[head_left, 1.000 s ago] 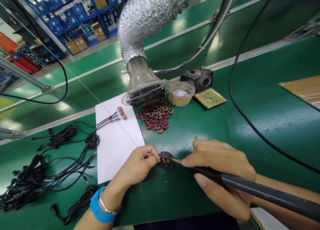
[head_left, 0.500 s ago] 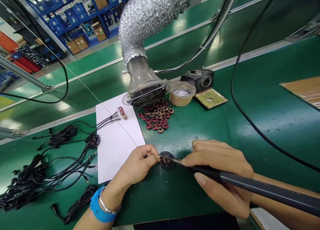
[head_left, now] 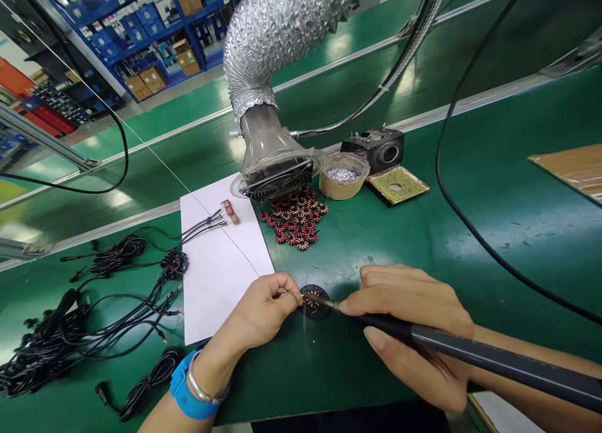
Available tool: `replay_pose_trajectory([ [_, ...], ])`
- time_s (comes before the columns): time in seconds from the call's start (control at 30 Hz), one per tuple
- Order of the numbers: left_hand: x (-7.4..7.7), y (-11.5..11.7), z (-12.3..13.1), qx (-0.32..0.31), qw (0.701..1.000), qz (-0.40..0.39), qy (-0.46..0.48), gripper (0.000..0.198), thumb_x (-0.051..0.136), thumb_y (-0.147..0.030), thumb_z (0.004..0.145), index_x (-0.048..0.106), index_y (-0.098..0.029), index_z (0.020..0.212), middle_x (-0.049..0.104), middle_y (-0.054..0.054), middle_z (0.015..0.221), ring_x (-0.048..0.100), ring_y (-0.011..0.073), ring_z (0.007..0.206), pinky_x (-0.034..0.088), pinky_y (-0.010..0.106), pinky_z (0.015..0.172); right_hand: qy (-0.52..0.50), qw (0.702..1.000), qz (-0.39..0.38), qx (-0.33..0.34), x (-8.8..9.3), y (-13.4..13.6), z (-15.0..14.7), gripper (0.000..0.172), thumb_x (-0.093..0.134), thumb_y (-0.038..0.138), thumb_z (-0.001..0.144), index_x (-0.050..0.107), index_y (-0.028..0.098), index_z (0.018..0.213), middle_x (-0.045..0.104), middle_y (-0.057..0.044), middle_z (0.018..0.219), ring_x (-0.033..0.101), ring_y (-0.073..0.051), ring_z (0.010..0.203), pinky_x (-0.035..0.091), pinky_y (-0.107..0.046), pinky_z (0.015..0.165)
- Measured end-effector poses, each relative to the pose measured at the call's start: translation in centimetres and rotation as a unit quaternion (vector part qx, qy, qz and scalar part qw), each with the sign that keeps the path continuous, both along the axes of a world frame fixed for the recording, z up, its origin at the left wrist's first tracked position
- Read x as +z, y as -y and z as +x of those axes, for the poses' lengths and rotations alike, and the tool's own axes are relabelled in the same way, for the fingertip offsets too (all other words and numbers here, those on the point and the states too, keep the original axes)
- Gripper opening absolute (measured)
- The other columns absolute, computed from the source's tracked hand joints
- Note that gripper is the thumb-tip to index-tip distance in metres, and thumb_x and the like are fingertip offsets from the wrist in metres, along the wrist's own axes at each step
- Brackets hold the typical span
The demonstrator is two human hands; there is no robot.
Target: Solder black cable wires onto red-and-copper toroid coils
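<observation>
My left hand [head_left: 268,307] is closed in a pinch at the left edge of a round black disc [head_left: 316,314]. Between its fingertips is the end of a thin wire with a yellowish tip; most of it is hidden by the fingers. A coil with copper-coloured windings [head_left: 312,299] sits on the disc. My right hand [head_left: 414,320] is closed around a black soldering iron [head_left: 470,351], held like a pen. The iron's tip reaches the coil beside my left fingertips, and a faint wisp of smoke shows below it.
Behind the disc lies a pile of red and copper coils [head_left: 296,220] under a fume extractor hood [head_left: 275,163]. A solder pot [head_left: 345,176], iron stand [head_left: 376,150] and yellow sponge [head_left: 397,185] stand nearby. Black cables [head_left: 61,339] and white paper [head_left: 211,295] lie left.
Both hands stay almost in place. The soldering iron's tip has shifted very slightly at the coil, and the smoke wisp has drifted.
</observation>
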State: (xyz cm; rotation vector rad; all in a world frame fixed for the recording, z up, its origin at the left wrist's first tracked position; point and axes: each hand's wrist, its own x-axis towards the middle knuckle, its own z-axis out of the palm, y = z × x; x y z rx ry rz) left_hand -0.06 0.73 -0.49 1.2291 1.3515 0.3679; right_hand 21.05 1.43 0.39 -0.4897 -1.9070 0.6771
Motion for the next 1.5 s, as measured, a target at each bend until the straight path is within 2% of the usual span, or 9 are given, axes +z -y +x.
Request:
replay_pose_trajectory([
  [0.53, -0.2, 0.0, -0.1, -0.004, 1.0, 0.009, 0.001, 0.012, 0.047, -0.027, 0.076, 0.051, -0.017, 0.071, 0.04, -0.006, 0.058, 0.029, 0.0087, 0.052, 0.023, 0.023, 0.049, -0.014, 1.0, -0.003, -0.005, -0.1, 0.1, 0.3, 0.027, 0.047, 0.01, 0.072, 0.06, 0.016, 0.094, 0.044, 0.002, 0.055, 0.042, -0.014, 0.043, 0.029, -0.03, 0.045],
  [0.73, -0.2, 0.0, -0.2, -0.003, 1.0, 0.0, 0.01, 0.01, 0.047, -0.024, 0.075, 0.052, -0.016, 0.071, 0.041, -0.005, 0.06, 0.03, 0.0087, 0.053, 0.024, 0.023, 0.05, -0.002, 1.0, 0.012, -0.014, 0.0, 0.0, 0.4, 0.027, 0.046, 0.012, 0.075, 0.06, 0.017, 0.098, 0.048, 0.001, 0.055, 0.044, -0.013, 0.043, 0.033, -0.029, 0.045],
  [0.93, -0.3, 0.1, -0.4, -0.017, 1.0, 0.003, 0.014, 0.011, 0.047, -0.024, 0.079, 0.052, -0.017, 0.073, 0.042, -0.005, 0.061, 0.032, 0.009, 0.055, 0.025, 0.023, 0.052, -0.01, 0.999, 0.027, -0.042, -0.4, -0.3, 0.2, 0.033, 0.049, 0.011, 0.077, 0.059, 0.015, 0.108, 0.057, -0.003, 0.066, 0.055, -0.016, 0.054, 0.044, -0.03, 0.05],
  [1.1, -0.1, 0.2, -0.5, -0.029, 0.999, 0.009, 0.009, 0.012, 0.046, -0.023, 0.081, 0.053, -0.016, 0.074, 0.043, -0.004, 0.063, 0.034, 0.0093, 0.057, 0.027, 0.023, 0.054, -0.01, 0.997, 0.013, -0.074, -1.4, -0.4, -0.5, 0.038, 0.049, 0.007, 0.085, 0.055, 0.018, 0.12, 0.062, -0.001, 0.071, 0.057, -0.013, 0.053, 0.046, -0.026, 0.05],
  [1.2, 0.0, 0.2, -0.5, -0.034, 0.999, 0.016, 0.008, 0.012, 0.045, -0.023, 0.081, 0.053, -0.016, 0.074, 0.045, -0.004, 0.065, 0.035, 0.0099, 0.059, 0.029, 0.023, 0.056, 0.021, 0.996, 0.015, -0.085, -1.9, -0.5, -1.0, 0.03, 0.05, 0.003, 0.086, 0.058, 0.019, 0.11, 0.064, 0.0, 0.074, 0.058, -0.011, 0.056, 0.046, -0.023, 0.052],
  [1.3, 0.1, 0.2, -0.4, -0.031, 0.999, 0.018, 0.009, 0.012, 0.045, -0.023, 0.081, 0.052, -0.016, 0.074, 0.044, -0.004, 0.065, 0.035, 0.0101, 0.06, 0.029, 0.023, 0.056, 0.055, 0.995, 0.022, -0.084, -2.2, -0.5, -1.7, 0.02, 0.051, 0.004, 0.085, 0.058, 0.019, 0.096, 0.058, 0.002, 0.066, 0.05, -0.011, 0.053, 0.042, -0.024, 0.052],
  [1.5, 0.3, 0.5, -0.3, -0.035, 0.999, 0.022, 0.029, 0.013, 0.049, -0.024, 0.084, 0.049, -0.017, 0.073, 0.039, -0.005, 0.064, 0.031, 0.0096, 0.059, 0.028, 0.022, 0.054, 0.1, 0.995, 0.0, -0.03, -3.2, -0.4, -2.8, 0.018, 0.048, 0.005, 0.082, 0.056, 0.019, 0.091, 0.054, 0.001, 0.068, 0.047, -0.013, 0.059, 0.04, -0.024, 0.056],
])
